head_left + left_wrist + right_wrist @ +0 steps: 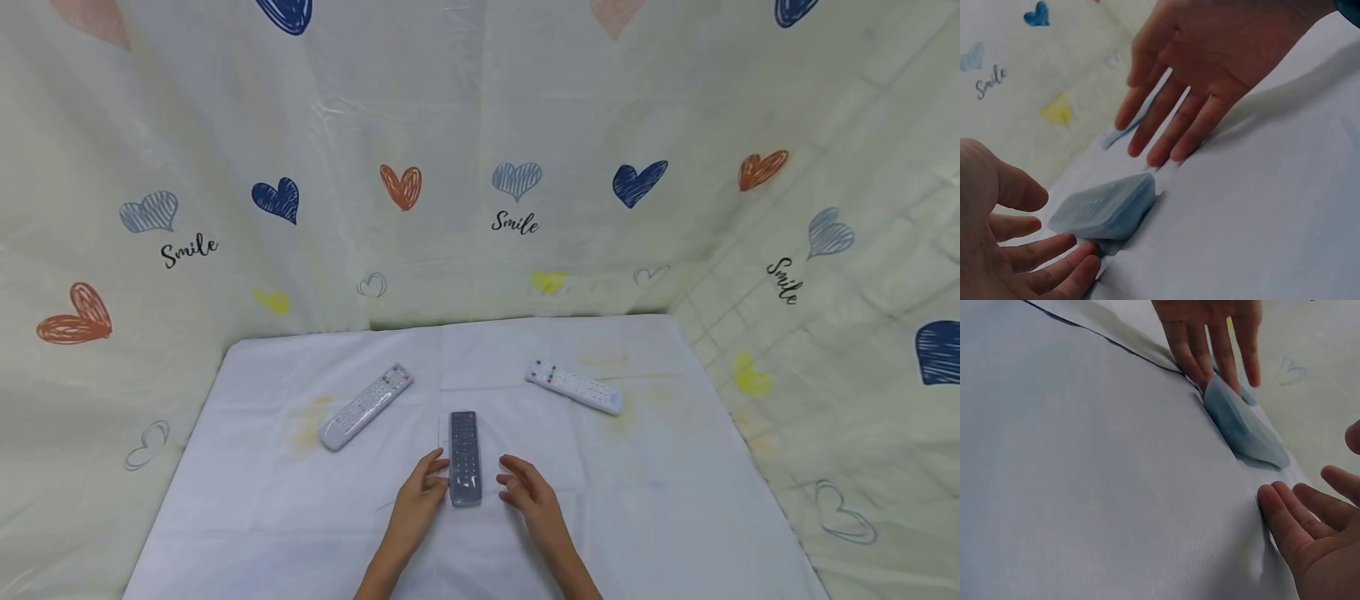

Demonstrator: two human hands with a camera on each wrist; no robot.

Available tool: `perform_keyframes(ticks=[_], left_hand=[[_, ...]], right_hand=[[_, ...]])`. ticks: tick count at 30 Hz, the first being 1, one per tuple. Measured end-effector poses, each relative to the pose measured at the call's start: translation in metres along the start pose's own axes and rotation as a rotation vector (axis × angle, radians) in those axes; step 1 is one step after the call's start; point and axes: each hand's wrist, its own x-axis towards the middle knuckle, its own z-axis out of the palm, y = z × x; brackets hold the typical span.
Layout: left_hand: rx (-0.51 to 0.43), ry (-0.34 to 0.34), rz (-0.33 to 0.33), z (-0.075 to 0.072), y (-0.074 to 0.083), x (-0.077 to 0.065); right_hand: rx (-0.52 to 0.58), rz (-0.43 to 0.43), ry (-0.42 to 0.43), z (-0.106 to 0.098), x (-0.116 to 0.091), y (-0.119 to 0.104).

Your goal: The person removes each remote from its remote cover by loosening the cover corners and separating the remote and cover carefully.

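Observation:
A dark grey remote control [465, 460] with rows of buttons lies lengthwise on the white-covered table, between two bare hands. My left hand [417, 506] is beside its left edge, fingertips right at the side of the remote, fingers loosely extended. On the other side, my right hand [534, 502] hovers a short gap from the remote with relaxed fingers and holds nothing. In the left wrist view the remote [1104, 206] shows its near end, and the left fingers [1054, 259] reach along its side. The right wrist view shows the remote [1244, 428] between both hands.
A light grey remote [366, 408] lies slanted at the back left. At the back right is a white remote [573, 387], angled the other way. Behind the table [262, 500] hangs a pale curtain [450, 275] printed with hearts and the word "Smile".

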Motion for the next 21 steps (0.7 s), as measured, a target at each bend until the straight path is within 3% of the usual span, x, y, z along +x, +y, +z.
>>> perform_keyframes(ticks=[6,11,16,21], left_hand=[[0.039,0.008,0.010,0.010,0.004,-0.002],[-0.026,0.006,0.005,0.014,0.007,-0.002],[-0.082,-0.025,0.057,0.015,0.010,-0.003],[-0.131,-0.054,0.104,0.015,0.014,-0.005]], right_hand=[[-0.038,0.000,-0.026,0.014,0.000,0.001],[-0.144,0.013,-0.029,0.023,0.002,0.000],[-0.222,0.049,-0.024,0.029,0.001,-0.001],[-0.269,-0.027,-0.052,0.033,0.000,0.000]])
